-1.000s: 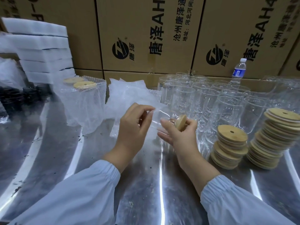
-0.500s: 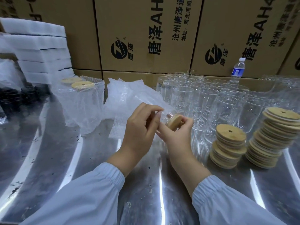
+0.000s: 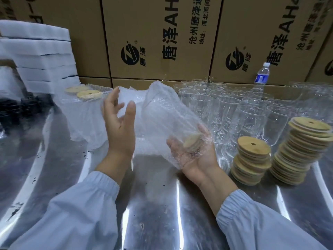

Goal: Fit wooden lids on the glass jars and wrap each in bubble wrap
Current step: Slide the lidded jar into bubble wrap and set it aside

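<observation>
One lidded jar [image 3: 169, 123], half-sleeved in wrap [image 3: 158, 103], lies on the right hand's [image 3: 192, 156] loosely straight fingers, lid [image 3: 191, 141] toward the palm, the left hand [image 3: 119, 127] spread wide, gripping nothing; two wrapped jars [image 3: 86, 107] stand beyond the left fingertips, while many bare jars [image 3: 243, 109] and lid stacks [image 3: 252, 159] right of the right fingers remain.

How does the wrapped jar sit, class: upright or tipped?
Tipped. The jar slants inside the wrap, with its lid at the low end, resting on the right hand.
</observation>
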